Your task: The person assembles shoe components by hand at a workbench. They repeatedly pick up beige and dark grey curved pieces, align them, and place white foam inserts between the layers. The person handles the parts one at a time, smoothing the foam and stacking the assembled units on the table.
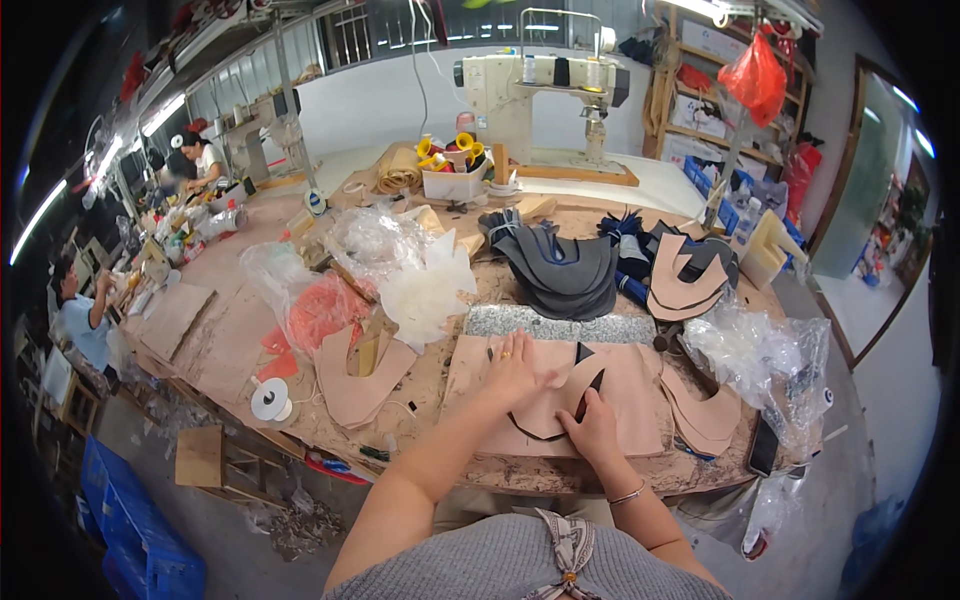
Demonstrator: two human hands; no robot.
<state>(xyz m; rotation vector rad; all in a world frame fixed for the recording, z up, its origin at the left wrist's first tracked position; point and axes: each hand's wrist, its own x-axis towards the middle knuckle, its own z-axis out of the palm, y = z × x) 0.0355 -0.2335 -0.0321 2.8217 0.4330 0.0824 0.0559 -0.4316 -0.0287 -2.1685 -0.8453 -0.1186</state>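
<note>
A pinkish-tan flat sheet lies on the workbench in front of me. On its left half my left hand rests flat, fingers stretched out, with a ring on one finger. My right hand is closed around a slim black pointed tool, whose tip points up and away from me; its exact kind is unclear. Between and below the hands a dark curved line runs along a cut-out shape in the sheet. A small black triangle shows near the sheet's far edge. Just beyond lies a speckled grey slab.
Curved tan pieces lie right of the sheet, near a phone. Dark grey stacked pieces, clear plastic bags and a white spool surround the work. A sewing machine stands behind; two people sit at far left.
</note>
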